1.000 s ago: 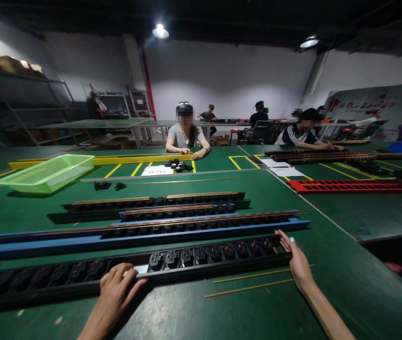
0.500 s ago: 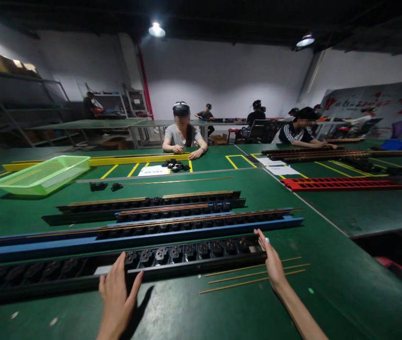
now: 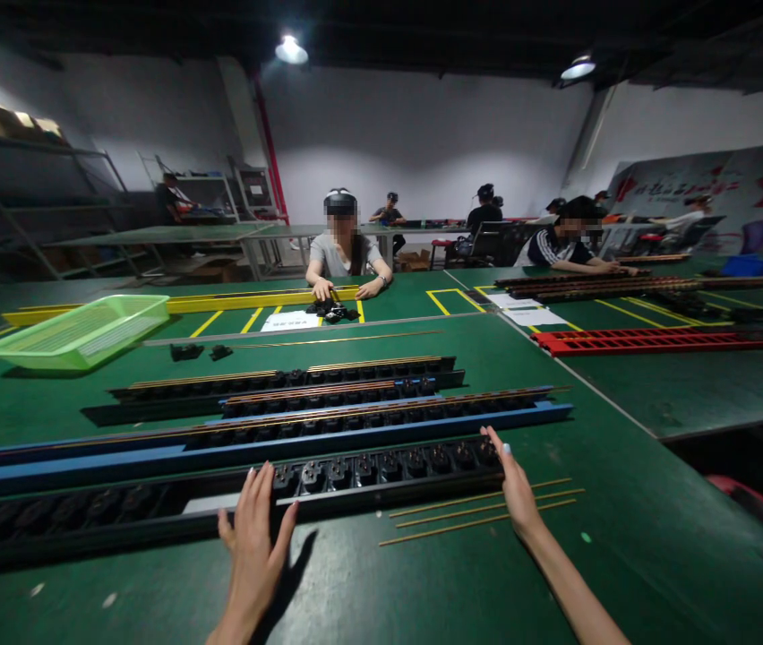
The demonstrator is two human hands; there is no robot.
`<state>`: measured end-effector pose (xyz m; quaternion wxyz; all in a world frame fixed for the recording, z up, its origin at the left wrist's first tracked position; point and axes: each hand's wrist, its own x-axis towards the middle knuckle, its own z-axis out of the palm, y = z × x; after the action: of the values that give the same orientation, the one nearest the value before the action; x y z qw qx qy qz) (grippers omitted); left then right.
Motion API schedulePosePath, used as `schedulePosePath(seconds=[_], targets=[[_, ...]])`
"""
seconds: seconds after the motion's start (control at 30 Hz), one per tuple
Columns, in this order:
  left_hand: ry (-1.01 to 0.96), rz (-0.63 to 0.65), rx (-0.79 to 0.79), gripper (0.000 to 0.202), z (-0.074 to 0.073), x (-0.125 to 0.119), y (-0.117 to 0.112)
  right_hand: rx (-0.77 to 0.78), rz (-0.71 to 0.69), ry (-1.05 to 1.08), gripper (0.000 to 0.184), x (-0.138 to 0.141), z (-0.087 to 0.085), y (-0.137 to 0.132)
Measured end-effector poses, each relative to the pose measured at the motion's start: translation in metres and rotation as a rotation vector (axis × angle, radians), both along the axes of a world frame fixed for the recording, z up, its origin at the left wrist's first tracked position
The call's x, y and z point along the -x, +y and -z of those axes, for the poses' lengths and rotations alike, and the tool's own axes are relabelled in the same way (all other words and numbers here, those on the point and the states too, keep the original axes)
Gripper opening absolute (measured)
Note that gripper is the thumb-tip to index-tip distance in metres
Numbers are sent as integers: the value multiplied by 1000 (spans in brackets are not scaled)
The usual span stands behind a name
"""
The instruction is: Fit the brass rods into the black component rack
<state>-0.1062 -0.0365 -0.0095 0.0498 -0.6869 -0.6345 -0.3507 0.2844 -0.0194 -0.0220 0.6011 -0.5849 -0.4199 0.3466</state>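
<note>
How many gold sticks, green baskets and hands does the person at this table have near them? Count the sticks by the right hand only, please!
Gold sticks by the right hand: 3
Green baskets: 1
Hands, the left hand and the right hand: 2
Total: 6

Workshop: green workbenches (image 3: pixel 462 582), seated workers (image 3: pixel 345 255), ceiling lamps (image 3: pixel 291 51)

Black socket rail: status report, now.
Left hand open, fingers over the black socket rail. Right hand open at its right end. Brass rods beside the right wrist.
</note>
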Motion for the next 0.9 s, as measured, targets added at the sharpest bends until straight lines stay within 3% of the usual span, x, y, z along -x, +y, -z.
schedulePosePath(seconds=[0.17,0.37,0.57,0.77,0.9], targets=[[9,-14,-4,55,4,2,1,53,11,-323,72,-2,-2,-2],[52,-33,-17,55,14,13,3,-40,281,-817,65,0,-6,-12],[-2,-20,-41,52,15,17,1,-206,254,-903,55,-5,3,-14],[-50,-27,-52,54,16,18,2,-157,129,-964,50,-3,2,-15],[-74,-28,-51,54,17,18,2,-120,183,-1028,51,-10,-10,-23]])
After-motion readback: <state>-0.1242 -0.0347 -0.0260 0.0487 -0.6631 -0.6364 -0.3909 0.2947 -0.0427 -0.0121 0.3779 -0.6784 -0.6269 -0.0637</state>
